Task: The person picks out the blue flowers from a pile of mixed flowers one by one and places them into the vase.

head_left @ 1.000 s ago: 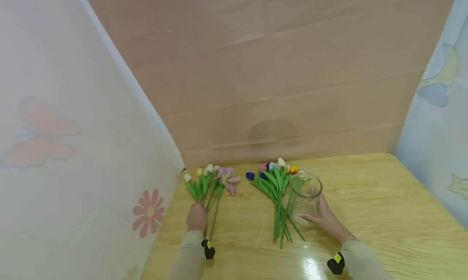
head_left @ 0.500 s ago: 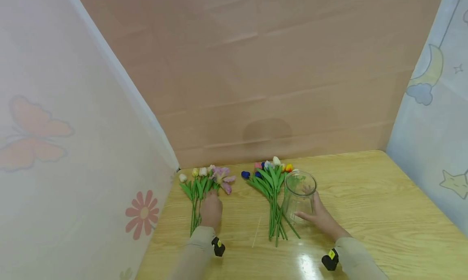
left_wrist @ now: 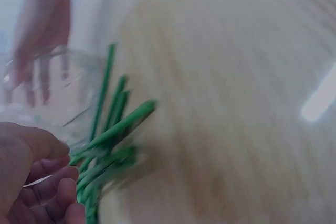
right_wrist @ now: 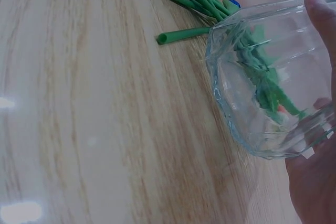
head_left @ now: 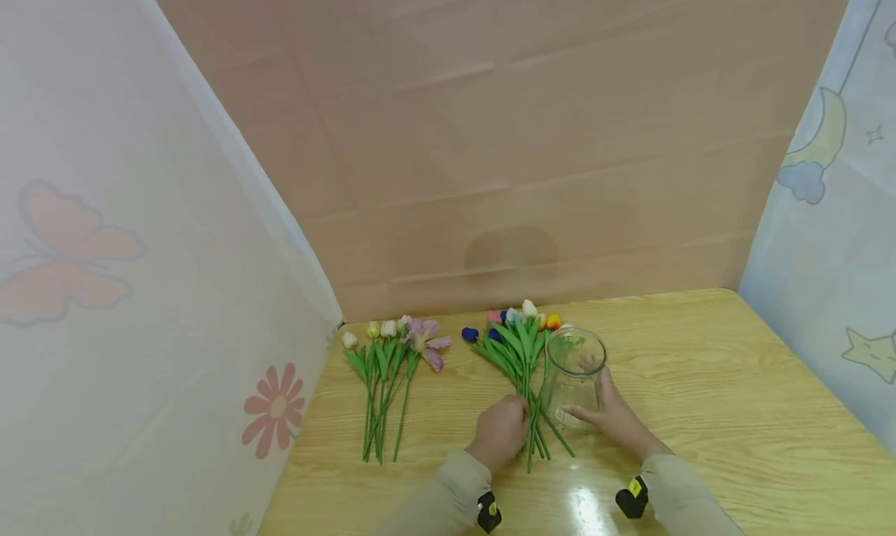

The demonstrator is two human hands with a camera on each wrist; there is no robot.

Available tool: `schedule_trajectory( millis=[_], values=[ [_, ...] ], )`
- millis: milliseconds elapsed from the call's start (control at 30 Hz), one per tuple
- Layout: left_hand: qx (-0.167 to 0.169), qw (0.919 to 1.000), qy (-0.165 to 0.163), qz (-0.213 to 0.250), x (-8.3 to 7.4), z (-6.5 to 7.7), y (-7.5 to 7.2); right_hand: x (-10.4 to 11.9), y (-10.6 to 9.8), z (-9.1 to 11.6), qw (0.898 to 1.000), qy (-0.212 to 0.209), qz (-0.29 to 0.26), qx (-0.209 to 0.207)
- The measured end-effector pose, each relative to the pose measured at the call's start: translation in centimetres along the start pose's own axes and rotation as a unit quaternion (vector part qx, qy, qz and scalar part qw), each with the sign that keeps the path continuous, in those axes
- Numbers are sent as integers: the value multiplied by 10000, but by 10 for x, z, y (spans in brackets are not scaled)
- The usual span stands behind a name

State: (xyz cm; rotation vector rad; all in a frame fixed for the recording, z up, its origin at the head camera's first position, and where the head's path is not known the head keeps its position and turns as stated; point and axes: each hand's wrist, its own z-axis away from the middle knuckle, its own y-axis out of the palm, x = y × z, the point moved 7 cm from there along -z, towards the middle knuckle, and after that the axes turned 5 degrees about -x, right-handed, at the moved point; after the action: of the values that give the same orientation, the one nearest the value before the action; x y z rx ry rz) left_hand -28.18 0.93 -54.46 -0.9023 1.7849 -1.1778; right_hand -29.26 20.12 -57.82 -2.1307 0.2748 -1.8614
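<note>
Artificial tulips (head_left: 521, 357) with blue, white, pink and orange-yellow heads lie in a bunch mid-table, stems crossing towards me. My left hand (head_left: 499, 431) is at these stems, fingers curled and tips against the green stems (left_wrist: 118, 127) in the left wrist view. Whether it pinches one cannot be made out. Just right of the bunch stands a clear glass vase (head_left: 570, 400), its mouth upward. My right hand (head_left: 621, 423) holds the vase from the right side, thumb at the near side and fingers round the back. Green leaves show through the glass in the right wrist view.
Left on the table lies a second group of flowers (head_left: 381, 365), pale tulips and one large purple bloom (head_left: 425, 338). A brown sheet (head_left: 420, 170) hangs behind the wooden table (head_left: 700, 396). Printed cloth walls stand at left and right.
My left hand has left the left flower group, where it was among the stems, and moved right to the middle bunch. The right hand keeps its hold on the vase.
</note>
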Motion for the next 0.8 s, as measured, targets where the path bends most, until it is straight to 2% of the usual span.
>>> schedule_trajectory(
  millis=[100,167,200,267,333,400,467,533,567,600,667,700,733,800],
  values=[
    [75,9990,-23,-444,-10,4,13,1,-1,0,10000,-69,13,-20],
    [-70,9965,35,-827,-15,5,16,2,-2,-1,9999,-132,20,-35],
    [-248,9936,119,-1098,-18,5,16,2,-2,-1,9999,-158,8,-31],
    [-658,9834,328,-1661,-23,6,15,4,-2,-1,9998,-210,2,-58],
    [-1064,9696,546,-2133,-29,7,14,5,-2,-2,9996,-263,3,-76],
    [-1281,9569,732,-2501,-33,7,15,6,-1,-2,9995,-300,4,-91],
    [-1302,9506,804,-2701,-35,7,17,7,-1,-3,9993,-344,24,-130],
    [-1149,9510,759,-2768,-36,6,19,8,-1,-3,9993,-362,1,-111],
    [-1012,9566,654,-2653,-35,5,19,8,-1,-3,9993,-367,-7,-104],
    [-812,9663,480,-2394,-32,4,21,8,0,-3,9993,-372,-13,-106],
    [-375,9855,25,-1653,-25,1,22,8,0,-3,9993,-361,-10,-89],
    [-163,9924,-216,-1199,-21,0,23,8,0,-3,9993,-352,-6,-83],
    [-4,9964,-448,-721,-17,-1,23,7,-1,-3,9993,-352,9,-95],
    [246,9959,-840,212,-10,-2,24,7,-1,-2,9993,-344,35,-127]
  ],
)
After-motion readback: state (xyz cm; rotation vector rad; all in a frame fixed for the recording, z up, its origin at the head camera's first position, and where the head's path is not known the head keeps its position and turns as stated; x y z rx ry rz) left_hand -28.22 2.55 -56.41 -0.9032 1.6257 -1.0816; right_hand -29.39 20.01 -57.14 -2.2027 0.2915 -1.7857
